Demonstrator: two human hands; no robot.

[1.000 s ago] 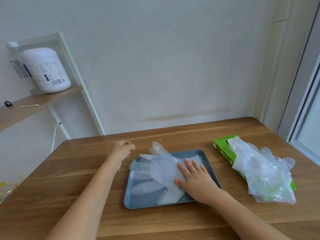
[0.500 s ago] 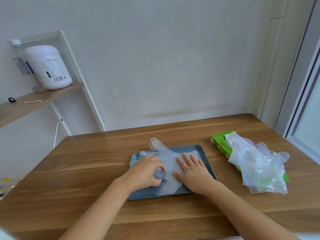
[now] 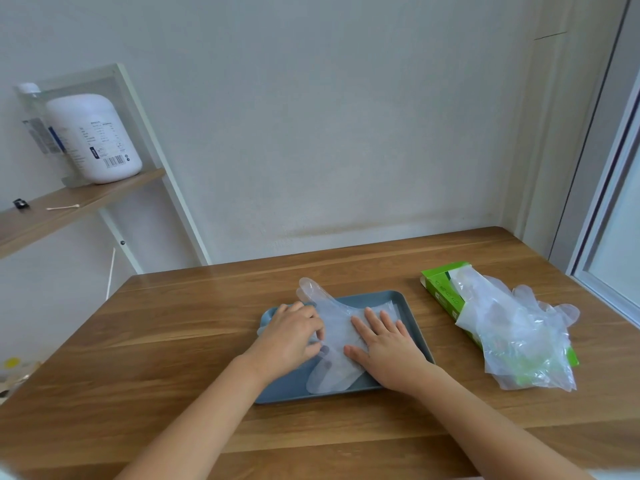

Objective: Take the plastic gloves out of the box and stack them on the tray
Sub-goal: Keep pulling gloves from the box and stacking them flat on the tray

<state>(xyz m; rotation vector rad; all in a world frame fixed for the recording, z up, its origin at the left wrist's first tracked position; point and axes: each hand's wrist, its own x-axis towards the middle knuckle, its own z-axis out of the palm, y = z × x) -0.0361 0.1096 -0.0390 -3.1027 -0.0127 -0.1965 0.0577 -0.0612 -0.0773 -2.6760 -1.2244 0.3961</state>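
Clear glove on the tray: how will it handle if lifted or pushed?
Probably floppy: the glove is thin see-through film, with one finger draped over the rim of the tray. Likely very light and easily shifted: the right hand lies flat on it. The pile at the green box is crumpled, so pushing would likely bunch it.

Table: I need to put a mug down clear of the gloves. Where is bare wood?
The widest bare wood on the table is left of the tray; a strip runs behind the tray, a narrower one between tray and green box. Crowded: the tray, with left hand and right hand on the glove, and the loose gloves over that box.
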